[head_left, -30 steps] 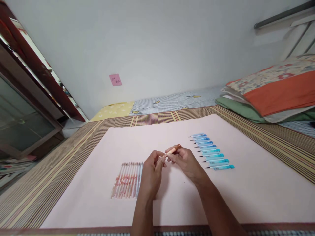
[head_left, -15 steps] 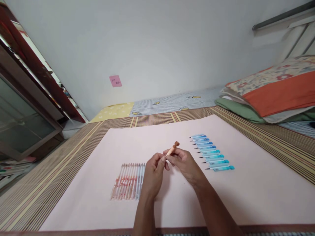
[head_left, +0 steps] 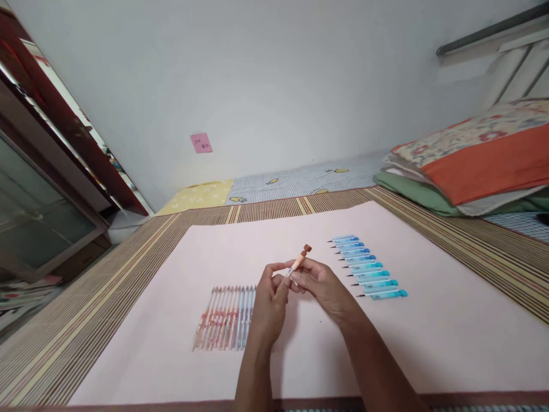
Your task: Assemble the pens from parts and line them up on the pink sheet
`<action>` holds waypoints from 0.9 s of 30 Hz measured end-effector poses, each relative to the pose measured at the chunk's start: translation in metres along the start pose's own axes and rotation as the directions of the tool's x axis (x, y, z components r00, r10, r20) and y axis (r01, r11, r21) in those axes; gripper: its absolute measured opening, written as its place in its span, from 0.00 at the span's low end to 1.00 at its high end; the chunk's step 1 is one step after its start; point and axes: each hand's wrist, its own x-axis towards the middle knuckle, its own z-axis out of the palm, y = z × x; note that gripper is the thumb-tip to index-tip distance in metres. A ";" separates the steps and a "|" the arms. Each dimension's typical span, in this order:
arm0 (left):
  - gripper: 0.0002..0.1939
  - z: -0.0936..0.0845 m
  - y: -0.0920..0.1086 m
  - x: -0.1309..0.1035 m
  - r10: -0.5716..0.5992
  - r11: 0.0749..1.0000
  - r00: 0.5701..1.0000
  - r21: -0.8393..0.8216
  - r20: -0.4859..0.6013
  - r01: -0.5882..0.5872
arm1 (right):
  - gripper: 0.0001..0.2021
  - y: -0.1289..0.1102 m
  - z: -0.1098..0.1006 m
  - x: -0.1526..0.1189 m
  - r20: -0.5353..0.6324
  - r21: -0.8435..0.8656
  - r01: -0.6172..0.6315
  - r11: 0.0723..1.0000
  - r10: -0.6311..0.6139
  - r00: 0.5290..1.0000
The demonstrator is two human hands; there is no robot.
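A short, peach-coloured pencil [head_left: 299, 262] with a brown knobbed end is tilted up and to the right, its lower end hidden among fingers. My left hand [head_left: 271, 294] pinches it low down. My right hand [head_left: 319, 286] is closed about it from the other side, thumb and fingers pressed near the left fingertips. Left of my left hand lies a tight row of slim clear pens [head_left: 225, 317], reddish to bluish, partly covered by that hand. Beyond my right hand, several blue and turquoise pencils [head_left: 369, 266] lie in a slanting column, dark points facing left.
A pale pink sheet [head_left: 141, 343] covers much of the striped mat [head_left: 77, 303]. Folded bedding [head_left: 484, 166] is piled at the right. Behind the mat stands a white wall with a pink note [head_left: 201, 143]. A glass-fronted cabinet [head_left: 38, 200] is at the left.
The fingers have shifted slightly around the peach pencil, showing more of its lower barrel. Both hands stay in about the same place, and the laid-out rows are unchanged.
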 end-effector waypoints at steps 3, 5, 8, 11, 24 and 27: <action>0.18 -0.001 -0.002 0.000 -0.012 0.999 0.999 -0.031 0.037 0.013 | 0.14 -0.002 -0.003 -0.001 0.014 -0.017 0.002 1.000 -0.002 1.000; 0.19 -0.001 -0.004 0.000 -0.010 0.999 0.999 -0.047 0.039 0.012 | 0.15 -0.001 -0.001 0.000 -0.024 -0.019 0.000 1.000 -0.001 1.000; 0.21 0.001 -0.006 0.001 0.008 0.998 1.000 -0.068 0.018 -0.006 | 0.18 0.004 0.003 0.004 -0.146 -0.027 -0.010 1.000 0.006 0.989; 0.21 0.001 -0.007 0.002 0.004 0.995 1.000 -0.097 0.006 -0.003 | 0.19 0.006 0.003 0.004 -0.175 0.003 -0.022 1.000 0.022 0.984; 0.32 0.003 -0.006 0.002 -0.028 0.981 0.994 -0.190 0.108 0.048 | 0.20 0.000 -0.003 -0.001 -0.075 -0.012 -0.058 0.998 0.057 0.996; 0.32 0.002 -0.004 0.001 -0.034 0.981 0.993 -0.185 0.115 0.055 | 0.17 -0.004 -0.004 -0.003 -0.021 0.033 -0.063 0.997 0.064 0.998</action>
